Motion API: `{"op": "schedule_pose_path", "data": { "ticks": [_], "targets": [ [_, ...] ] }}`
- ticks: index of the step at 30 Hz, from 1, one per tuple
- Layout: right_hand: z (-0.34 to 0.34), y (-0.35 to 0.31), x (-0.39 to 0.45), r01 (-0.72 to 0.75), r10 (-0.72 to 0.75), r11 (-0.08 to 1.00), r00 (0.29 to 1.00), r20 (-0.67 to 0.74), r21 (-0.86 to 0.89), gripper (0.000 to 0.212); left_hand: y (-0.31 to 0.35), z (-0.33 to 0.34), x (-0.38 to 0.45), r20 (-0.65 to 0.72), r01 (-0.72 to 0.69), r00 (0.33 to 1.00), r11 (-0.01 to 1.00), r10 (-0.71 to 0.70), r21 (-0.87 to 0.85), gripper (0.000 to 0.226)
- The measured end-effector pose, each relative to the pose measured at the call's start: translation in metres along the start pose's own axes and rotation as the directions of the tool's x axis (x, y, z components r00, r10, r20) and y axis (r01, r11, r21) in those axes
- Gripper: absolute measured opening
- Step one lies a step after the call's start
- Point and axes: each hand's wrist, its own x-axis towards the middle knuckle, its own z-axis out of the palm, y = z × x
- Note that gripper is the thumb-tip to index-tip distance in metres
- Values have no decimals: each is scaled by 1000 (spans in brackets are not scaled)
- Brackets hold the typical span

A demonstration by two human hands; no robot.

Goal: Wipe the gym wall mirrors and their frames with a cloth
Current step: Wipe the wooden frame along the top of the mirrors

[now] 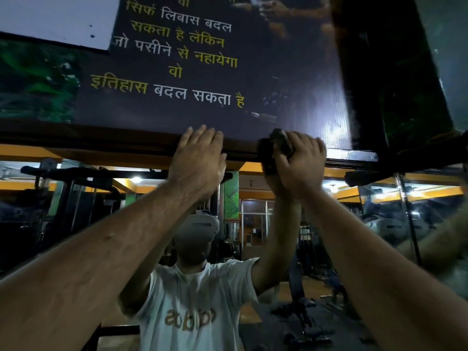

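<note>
While both forearms reach up from the lower corners of the frame, the right hand (301,163) bunches a dark cloth (274,148) in curled fingers against the mirror's top frame (126,140), right of centre. The left hand (200,158) lies flat, fingers straight, bracing on the same rail. Soft and light, the cloth probably wipes best wadded in the palm. Beyond, the mirror (316,224) fills the lower frame under a banner (202,72).

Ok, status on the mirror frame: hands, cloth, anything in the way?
Left hand flat on top frame. Right hand grips dark cloth against the frame. Poster directly above; nothing blocking.
</note>
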Motion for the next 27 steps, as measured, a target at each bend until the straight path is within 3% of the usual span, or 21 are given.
{"op": "schedule_pose_path", "data": {
  "ticks": [2,5,9,17,27],
  "targets": [
    [9,-19,-1,-160,158,986,986,-57,-44,45,-15,0,-5,-28,18,999,1000,-17,23,56],
    [19,-51,-6,-41,41,999,999,4,-18,39,-24,2,-7,-57,1,998,1000,1,30,53],
    [14,-42,-4,102,-102,994,995,-7,-24,32,-23,6,-4,-90,-8,996,1000,6,-25,49],
    [19,-55,-2,-40,43,998,997,-67,47,43,-20,13,-3,-120,25,992,999,-28,-33,45],
    [18,-51,-3,3,-2,999,999,-41,46,48,-8,19,0,-262,131,951,981,-164,-140,41]
  ]
}}
